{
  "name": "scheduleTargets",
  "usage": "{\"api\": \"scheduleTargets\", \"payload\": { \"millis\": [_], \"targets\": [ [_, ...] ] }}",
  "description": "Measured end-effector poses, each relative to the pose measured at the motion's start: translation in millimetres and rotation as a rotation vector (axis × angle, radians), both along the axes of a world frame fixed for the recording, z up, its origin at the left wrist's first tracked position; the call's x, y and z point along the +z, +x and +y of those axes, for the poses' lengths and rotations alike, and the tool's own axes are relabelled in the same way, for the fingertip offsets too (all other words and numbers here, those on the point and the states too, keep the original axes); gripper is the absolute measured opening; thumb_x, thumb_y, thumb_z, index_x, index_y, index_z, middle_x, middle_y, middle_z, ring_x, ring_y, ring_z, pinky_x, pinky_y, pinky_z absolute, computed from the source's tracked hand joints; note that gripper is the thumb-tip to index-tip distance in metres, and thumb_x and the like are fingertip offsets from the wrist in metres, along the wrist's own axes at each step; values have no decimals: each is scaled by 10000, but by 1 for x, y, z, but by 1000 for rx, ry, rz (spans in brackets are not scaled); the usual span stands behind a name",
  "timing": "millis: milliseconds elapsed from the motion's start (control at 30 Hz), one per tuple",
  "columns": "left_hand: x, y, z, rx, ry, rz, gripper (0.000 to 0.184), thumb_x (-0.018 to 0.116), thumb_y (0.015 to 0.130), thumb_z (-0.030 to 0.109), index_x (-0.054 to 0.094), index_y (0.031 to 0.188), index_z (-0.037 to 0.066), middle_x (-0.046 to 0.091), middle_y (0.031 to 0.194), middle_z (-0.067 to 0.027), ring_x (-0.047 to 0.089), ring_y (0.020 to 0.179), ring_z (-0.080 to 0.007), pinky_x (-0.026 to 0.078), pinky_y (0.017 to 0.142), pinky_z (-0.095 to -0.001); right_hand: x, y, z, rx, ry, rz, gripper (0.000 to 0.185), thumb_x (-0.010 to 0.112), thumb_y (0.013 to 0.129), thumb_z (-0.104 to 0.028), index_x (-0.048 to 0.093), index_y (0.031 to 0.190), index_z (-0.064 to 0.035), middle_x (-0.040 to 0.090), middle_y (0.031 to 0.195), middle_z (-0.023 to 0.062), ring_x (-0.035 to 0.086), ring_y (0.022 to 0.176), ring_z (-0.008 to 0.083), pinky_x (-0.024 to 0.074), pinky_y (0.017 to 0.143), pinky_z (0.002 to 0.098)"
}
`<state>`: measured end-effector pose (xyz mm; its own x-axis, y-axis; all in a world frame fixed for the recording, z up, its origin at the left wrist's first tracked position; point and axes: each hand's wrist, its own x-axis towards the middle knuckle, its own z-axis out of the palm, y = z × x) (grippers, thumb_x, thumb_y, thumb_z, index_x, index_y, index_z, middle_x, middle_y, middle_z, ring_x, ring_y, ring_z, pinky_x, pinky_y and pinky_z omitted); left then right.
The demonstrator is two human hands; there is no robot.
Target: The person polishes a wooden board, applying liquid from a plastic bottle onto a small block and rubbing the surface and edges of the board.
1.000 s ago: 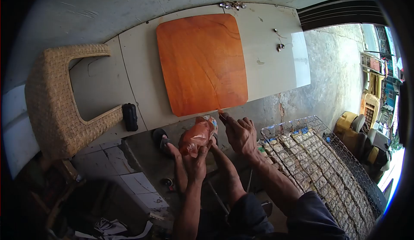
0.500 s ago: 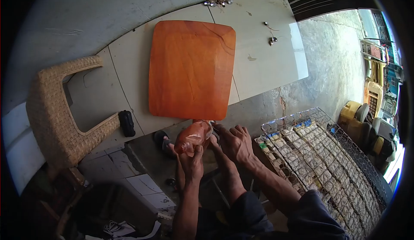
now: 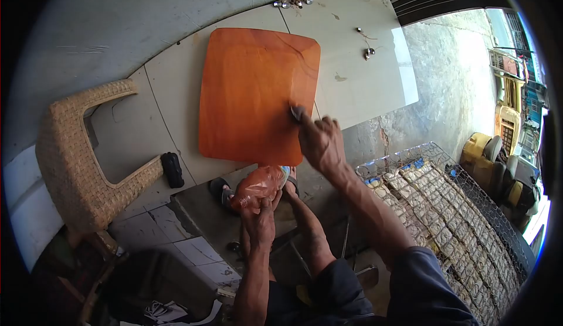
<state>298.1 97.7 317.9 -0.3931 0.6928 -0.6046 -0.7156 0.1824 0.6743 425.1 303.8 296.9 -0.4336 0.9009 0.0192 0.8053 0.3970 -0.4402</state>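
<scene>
An orange-brown board [image 3: 252, 91] with rounded corners lies on the pale tiled surface [image 3: 363, 85]. My left hand [image 3: 259, 217] is wrapped round a plastic bag [image 3: 258, 188] with reddish-brown contents, just below the board's near edge. Over the lower right part of the board is my right hand [image 3: 319, 138], its fingers closed on a small tool [image 3: 297, 113] with a grey blade-like end. The tool's tip is at the board's surface; whether it touches cannot be made out.
A woven frame [image 3: 88, 167] stands at the left, a black case [image 3: 172, 170] beside its lower arm. Wire mesh [image 3: 446, 220] lies at the lower right. Small metal pieces [image 3: 293, 2] sit by the wall, others [image 3: 368, 53] further right. Yellow containers [image 3: 478, 150] stand far right.
My right hand has moved from beside the bag up over the board with the small tool. My left hand still holds the bag. The view has shifted, with the board now further left.
</scene>
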Motion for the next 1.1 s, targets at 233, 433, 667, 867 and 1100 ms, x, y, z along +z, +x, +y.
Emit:
{"api": "scheduleTargets", "payload": {
  "millis": [233, 433, 667, 867, 1100],
  "targets": [
    [-10, -23, -24, -55, 20, -21, 522, 673, 998, 156, 408, 1431, 34, 471, 1443, -164, 522, 1349, -340, 484, 1126, -561, 33, 19, -6, -115, -129, 188, 257, 668, 913, -88, 743, 1159, -89, 624, 684, 135, 583, 641, 317, 470, 646, 423],
    [2, -25, -12, -70, 6, -51, 669, 688, 997, 186, 279, 1519, 96, 393, 1521, -161, 482, 1383, -341, 452, 1154, -532, 4, 29, 64, -209, 11, 12, 277, 624, 955, -131, 716, 1209, -68, 660, 743, 191, 606, 687, 377, 485, 739, 462],
    [8, -30, -18, -91, 17, 39, 609, 655, 1002, 143, 320, 1506, 81, 451, 1483, -147, 514, 1366, -337, 458, 1130, -585, 28, 31, -140, 46, -374, 127, 421, 679, 893, -100, 685, 1314, -82, 621, 722, 140, 571, 665, 321, 477, 676, 436],
    [2, -33, -31, -83, 34, 19, 604, 649, 997, 116, 319, 1502, 84, 481, 1455, -148, 516, 1364, -330, 430, 1151, -601, 11, 2, 112, -303, -69, 135, 258, 618, 954, -173, 710, 1172, -69, 704, 861, 167, 641, 783, 396, 506, 740, 503],
    [1, -33, -30, 88, 26, 44, 616, 671, 992, 127, 317, 1494, 83, 417, 1506, -159, 482, 1391, -355, 448, 1141, -605, 9, -12, -92, 11, -100, 103, 375, 685, 880, -107, 706, 1255, -105, 646, 725, 125, 618, 697, 318, 476, 674, 451]
  ]
}}
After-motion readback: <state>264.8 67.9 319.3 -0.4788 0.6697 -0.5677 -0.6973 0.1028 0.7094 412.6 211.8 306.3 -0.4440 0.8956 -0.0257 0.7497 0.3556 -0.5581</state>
